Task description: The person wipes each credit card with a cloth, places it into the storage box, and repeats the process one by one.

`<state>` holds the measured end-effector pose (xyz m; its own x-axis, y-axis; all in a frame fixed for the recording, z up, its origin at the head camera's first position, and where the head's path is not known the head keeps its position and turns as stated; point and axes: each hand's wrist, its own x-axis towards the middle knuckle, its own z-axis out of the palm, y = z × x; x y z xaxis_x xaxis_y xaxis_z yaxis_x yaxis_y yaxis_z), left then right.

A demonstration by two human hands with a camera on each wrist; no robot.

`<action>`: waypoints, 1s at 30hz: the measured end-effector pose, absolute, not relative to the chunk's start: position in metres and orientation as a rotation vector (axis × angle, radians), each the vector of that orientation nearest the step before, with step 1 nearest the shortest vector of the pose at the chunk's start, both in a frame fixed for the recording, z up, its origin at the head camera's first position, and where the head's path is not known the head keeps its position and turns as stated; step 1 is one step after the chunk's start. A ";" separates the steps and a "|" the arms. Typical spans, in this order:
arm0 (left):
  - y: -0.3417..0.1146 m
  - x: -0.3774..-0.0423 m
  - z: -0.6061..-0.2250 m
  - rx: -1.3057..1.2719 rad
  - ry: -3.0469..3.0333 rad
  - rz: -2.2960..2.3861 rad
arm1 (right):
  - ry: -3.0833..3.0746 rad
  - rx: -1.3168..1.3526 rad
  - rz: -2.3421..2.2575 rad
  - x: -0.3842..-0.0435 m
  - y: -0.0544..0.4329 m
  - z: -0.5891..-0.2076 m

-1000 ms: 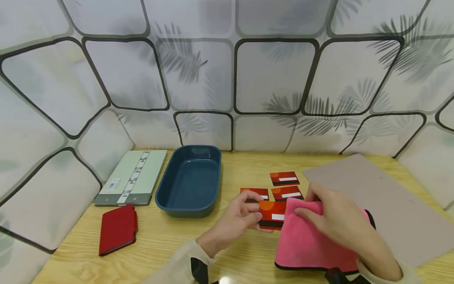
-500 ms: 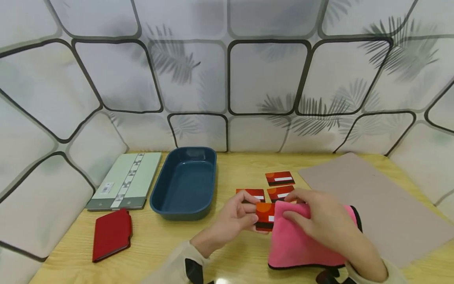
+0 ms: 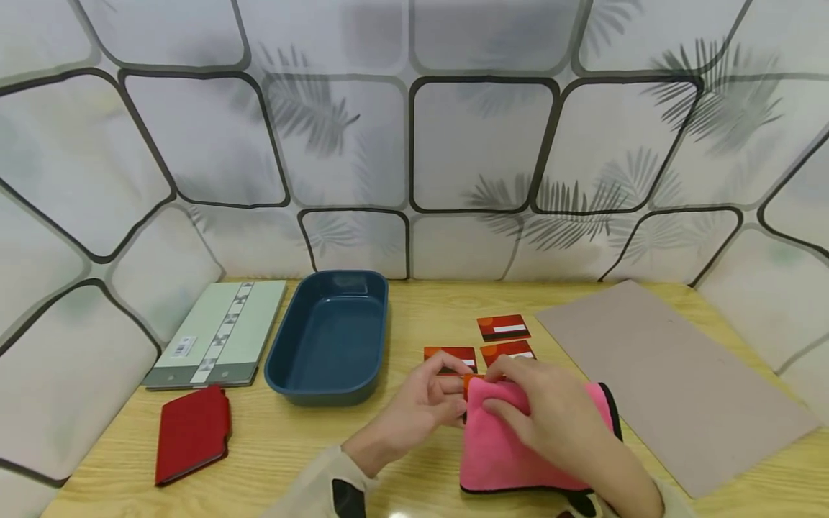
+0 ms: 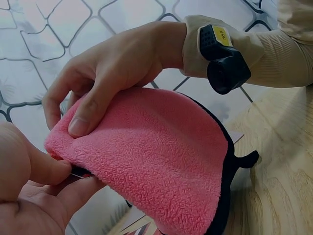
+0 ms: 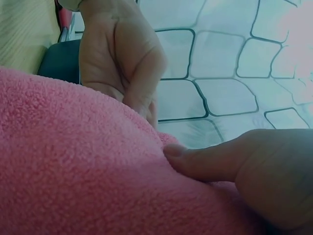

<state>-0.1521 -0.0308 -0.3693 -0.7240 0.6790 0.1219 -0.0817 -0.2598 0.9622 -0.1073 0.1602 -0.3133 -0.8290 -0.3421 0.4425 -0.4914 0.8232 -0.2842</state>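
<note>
My left hand [image 3: 424, 406] pinches the left edge of a red-orange card [image 3: 469, 383], which is mostly covered by a pink cloth. In the left wrist view only a thin dark sliver of the card [image 4: 80, 171] shows between thumb and fingers. From the right, my right hand [image 3: 550, 410] pinches the pink cloth [image 3: 505, 460], a plush one with black edging, over the card. Its thumb [image 5: 195, 161] presses the fabric in the right wrist view. Behind the hands lie three similar cards: one at the left [image 3: 447, 354], one at the right [image 3: 508, 350], one farther back [image 3: 504, 327].
A dark blue tray [image 3: 275, 374] stands left of the cards. Farther left are a pale green folder [image 3: 223, 331] and a red notebook [image 3: 193, 435]. A grey-brown sheet [image 3: 673, 381] lies on the wooden table [image 3: 311, 446] at the right.
The right hand and cloth have slid left along the card toward the left hand, covering most of it. The head view has shifted slightly to the right.
</note>
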 end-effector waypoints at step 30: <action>-0.035 -0.158 -0.368 0.735 1.711 2.081 | -2.767 0.350 0.505 -0.117 0.196 -0.299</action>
<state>-0.1579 -0.0347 -0.3679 -0.8051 0.5679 0.1709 0.0579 -0.2114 0.9757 -0.1171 0.1957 -0.2988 -0.9234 -0.1813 0.3383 -0.2892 0.9082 -0.3025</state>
